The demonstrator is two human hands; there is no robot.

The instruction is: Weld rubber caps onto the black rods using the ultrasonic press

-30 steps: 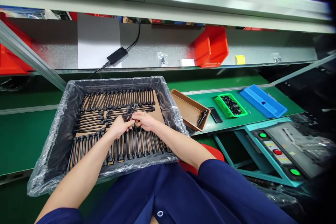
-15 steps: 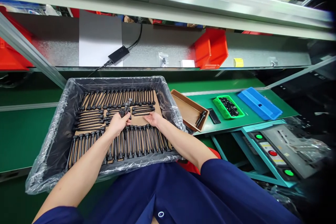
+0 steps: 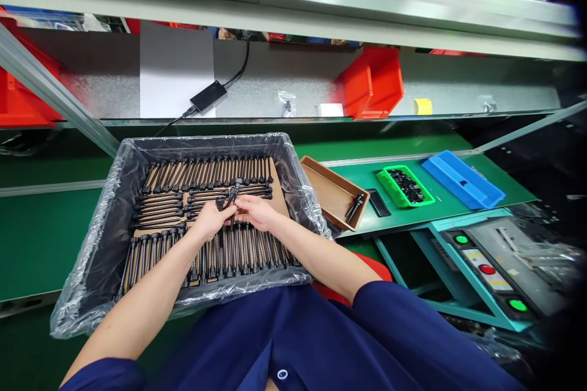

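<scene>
Closest in, the blue shirt (image 3: 270,330) and then the near wall of the crate (image 3: 195,139), lined with clear plastic. Just inside it, the near row of rods (image 3: 236,250) lies with its stems pointing toward and away from the body. Above that row, here's the action: the left hand (image 3: 211,220) has its thumb and fingers closed on a small bunch (image 3: 236,188) of black rods, heads up and away, tipped a little to the right, stems trailing down past the fingers. And the right hand (image 3: 259,212) is right there, fingertips bent in at the bunch from the right; whether they pinch a stem or only touch, I cannot tell. So the bunch sits between the two hands, its long axis running roughly away from the body, across the reach of the right fingers; the left is the nearer, at its grip. Behind the hands, the middle rods (image 3: 158,212) lie sideways on cardboard (image 3: 281,195), crosswise to the bunch, and beyond them the far row (image 3: 211,173) points away again. Off to the right, the brown tray (image 3: 321,186) holds a few loose pieces (image 3: 354,208).
</scene>
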